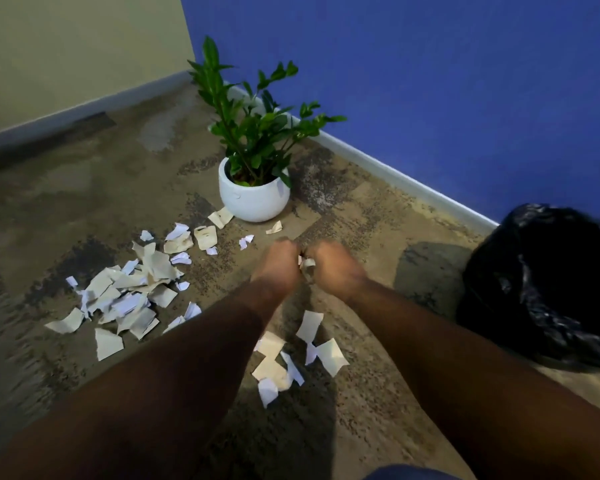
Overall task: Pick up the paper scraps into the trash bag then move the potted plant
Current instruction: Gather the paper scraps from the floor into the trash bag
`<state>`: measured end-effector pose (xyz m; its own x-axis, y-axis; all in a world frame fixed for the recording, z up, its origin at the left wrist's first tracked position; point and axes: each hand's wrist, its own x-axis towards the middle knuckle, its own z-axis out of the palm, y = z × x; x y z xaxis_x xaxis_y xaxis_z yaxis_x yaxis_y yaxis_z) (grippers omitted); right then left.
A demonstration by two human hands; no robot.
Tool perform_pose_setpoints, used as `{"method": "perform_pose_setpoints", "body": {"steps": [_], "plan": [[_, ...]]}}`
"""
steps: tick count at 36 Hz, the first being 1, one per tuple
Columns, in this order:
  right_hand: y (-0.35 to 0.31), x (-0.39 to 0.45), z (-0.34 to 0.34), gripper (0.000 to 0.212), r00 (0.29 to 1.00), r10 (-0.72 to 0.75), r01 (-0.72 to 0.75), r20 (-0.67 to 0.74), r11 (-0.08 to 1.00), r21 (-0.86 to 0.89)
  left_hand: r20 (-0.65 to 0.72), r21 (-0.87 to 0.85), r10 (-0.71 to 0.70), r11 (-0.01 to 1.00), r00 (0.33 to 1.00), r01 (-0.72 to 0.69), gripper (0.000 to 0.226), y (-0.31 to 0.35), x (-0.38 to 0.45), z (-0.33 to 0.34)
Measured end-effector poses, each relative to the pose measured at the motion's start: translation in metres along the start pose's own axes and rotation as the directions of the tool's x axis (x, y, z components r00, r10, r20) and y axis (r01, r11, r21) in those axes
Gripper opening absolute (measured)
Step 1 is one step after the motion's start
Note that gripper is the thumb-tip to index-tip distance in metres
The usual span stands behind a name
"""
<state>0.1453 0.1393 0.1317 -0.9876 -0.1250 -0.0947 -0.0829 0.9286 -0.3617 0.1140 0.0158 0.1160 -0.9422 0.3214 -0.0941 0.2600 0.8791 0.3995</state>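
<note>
My left hand (279,263) and my right hand (333,263) are pressed together in front of me, both closed around a crumpled wad of paper scraps (307,265) that shows between them. Both hands are blurred. Several torn white and cream paper scraps (129,292) lie in a pile on the carpet to the left. A smaller cluster of scraps (291,355) lies under my forearms. The potted plant (253,194), green leaves in a round white pot, stands near the room corner beyond my hands. The black trash bag (548,285) sits open at the right, against the blue wall.
A blue wall with a white baseboard (395,174) runs along the right. A beige wall (84,46) closes the left back. The floor is mottled brown carpet (84,202). A few stray scraps (246,241) lie just in front of the pot.
</note>
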Motion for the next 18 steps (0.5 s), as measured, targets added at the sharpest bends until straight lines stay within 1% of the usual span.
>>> {"method": "perform_pose_setpoints", "body": {"steps": [4,8,10,13,15,18], "plan": [[0.022,-0.021,-0.031,0.017,0.996,0.061,-0.060,-0.059,0.998,0.020,0.003,0.029,0.109,0.994,0.994,-0.109,0.009,0.040,0.009,-0.005],[0.045,-0.042,-0.064,0.016,0.985,0.133,-0.135,-0.109,0.991,-0.012,-0.039,-0.031,0.206,0.978,0.978,-0.207,0.003,0.084,0.012,-0.011],[0.058,-0.053,-0.080,0.016,0.975,0.149,-0.155,-0.166,0.988,-0.020,-0.067,-0.038,0.254,0.966,0.965,-0.257,0.013,0.109,0.014,-0.014],[0.079,-0.073,-0.104,0.017,0.952,0.190,-0.204,-0.239,0.978,-0.039,-0.075,-0.036,0.307,0.950,0.949,-0.311,0.006,0.151,0.015,-0.021],[0.094,-0.085,-0.120,0.018,0.932,0.201,-0.226,-0.301,0.973,-0.052,-0.088,-0.050,0.350,0.934,0.933,-0.355,0.009,0.178,0.017,-0.023],[0.119,-0.108,-0.143,0.017,0.895,0.214,-0.270,-0.391,0.958,-0.094,-0.119,-0.058,0.448,0.888,0.886,-0.456,0.012,0.220,0.021,-0.023]]}}
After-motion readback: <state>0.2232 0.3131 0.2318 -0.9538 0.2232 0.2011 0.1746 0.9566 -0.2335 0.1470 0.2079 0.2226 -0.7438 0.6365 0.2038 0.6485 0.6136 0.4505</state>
